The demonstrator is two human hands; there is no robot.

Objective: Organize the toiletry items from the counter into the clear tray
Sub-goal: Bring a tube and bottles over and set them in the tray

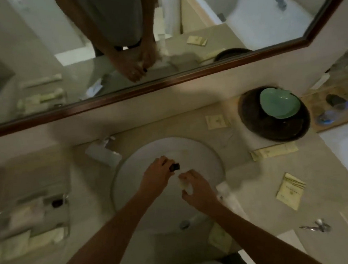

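Pinched in the left hand [158, 172], a small dark cap [175, 166] hangs over the sink [202, 150]; the right hand's [197, 187] grip closes round a pale little bottle [184, 184], seemingly to recap it before stowing. Well to the left, the clear tray [32, 218] already holds packets. Several sachets [291, 191] lie on the table at right, open room between them.

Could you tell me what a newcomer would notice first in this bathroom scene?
Two bare hands meet over the round sink: the left hand pinches a small black cap, the right hand grips a pale little bottle. At upper right a green dish sits in a dark bowl. Cream packets lie over the counter at right; the clear tray waits at far left.
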